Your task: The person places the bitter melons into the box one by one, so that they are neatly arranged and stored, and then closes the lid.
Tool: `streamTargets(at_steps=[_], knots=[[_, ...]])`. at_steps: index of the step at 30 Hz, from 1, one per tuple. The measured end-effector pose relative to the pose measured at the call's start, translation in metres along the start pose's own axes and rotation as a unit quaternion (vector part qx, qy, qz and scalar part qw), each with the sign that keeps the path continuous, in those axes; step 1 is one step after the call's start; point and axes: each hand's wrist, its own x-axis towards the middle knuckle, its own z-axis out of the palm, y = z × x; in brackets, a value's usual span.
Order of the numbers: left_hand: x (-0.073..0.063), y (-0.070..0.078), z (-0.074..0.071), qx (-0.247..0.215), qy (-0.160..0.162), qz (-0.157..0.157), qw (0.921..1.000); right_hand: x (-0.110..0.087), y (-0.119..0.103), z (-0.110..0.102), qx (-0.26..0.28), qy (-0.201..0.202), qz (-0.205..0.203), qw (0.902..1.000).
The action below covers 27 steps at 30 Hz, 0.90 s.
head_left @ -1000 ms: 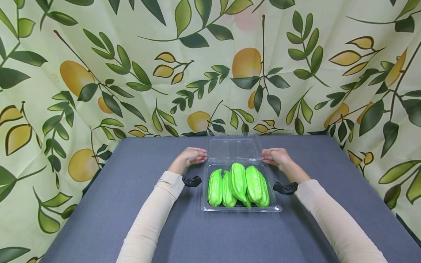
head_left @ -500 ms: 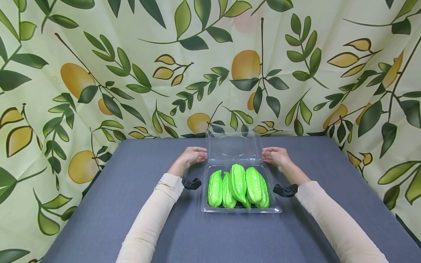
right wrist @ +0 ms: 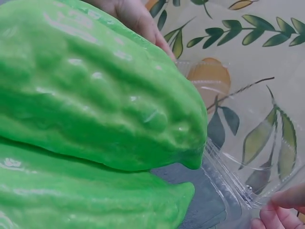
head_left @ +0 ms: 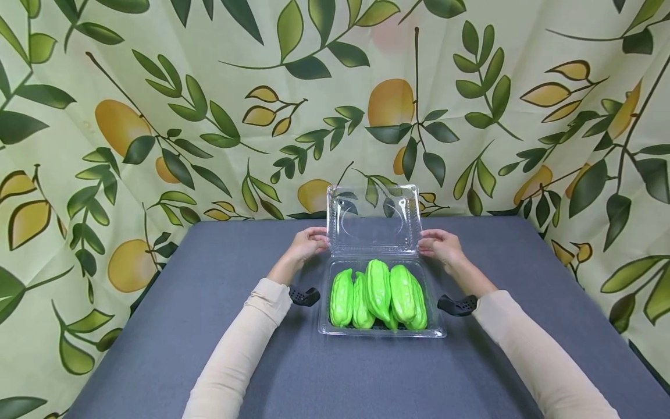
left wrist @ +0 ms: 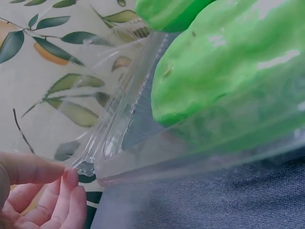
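Observation:
A clear plastic clamshell box [head_left: 382,334] lies on the table with several glossy, bumpy green gourds [head_left: 378,288] side by side in its base. Its transparent lid [head_left: 374,224] stands raised at the back, tilted up from the hinge. My left hand [head_left: 306,244] pinches the lid's left edge close to the hinge; in the left wrist view, thumb and index finger meet at the corner. On the other side, my right hand [head_left: 439,245] pinches the right edge between thumb and fingers, which the right wrist view shows only in part.
The grey-blue tabletop [head_left: 220,326] spreads around the box. Behind it hangs a leaf-and-fruit patterned cloth [head_left: 335,145], close to the lid's top. Black wrist mounts [head_left: 305,296] sit beside the box on either side.
The lid has swung up from leaning far back to a steeper stand. Both hands have shifted slightly upward with its edges. The gourds and the base stay in place.

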Motion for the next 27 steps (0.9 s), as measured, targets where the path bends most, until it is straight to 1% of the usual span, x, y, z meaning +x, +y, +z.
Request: streamTargets(at_steps=[4, 8, 13, 18, 22, 27], knots=[[-0.002, 0.001, 0.001, 0.004, 0.013, 0.025, 0.9996, 0.0, 0.001, -0.001, -0.008, 0.005, -0.01, 0.9999], [-0.002, 0.004, 0.003, -0.012, 0.036, 0.059, 0.9975, -0.001, 0.003, 0.0, -0.008, 0.009, -0.029, 0.9995], [-0.003, 0.007, 0.006, -0.044, 0.062, 0.107, 0.9914, -0.003, 0.004, 0.0, 0.0, 0.011, -0.049, 0.9987], [-0.004, 0.008, 0.009, -0.058, 0.081, 0.146, 0.9843, -0.005, 0.005, 0.0, 0.002, 0.008, -0.069, 0.9976], [-0.006, 0.007, 0.01, -0.064, 0.088, 0.161, 0.9809, -0.008, 0.006, -0.001, -0.001, 0.012, -0.091, 0.9958], [-0.009, 0.006, 0.009, -0.069, 0.094, 0.172, 0.9782, -0.011, 0.004, -0.001, -0.005, 0.042, -0.132, 0.9904]])
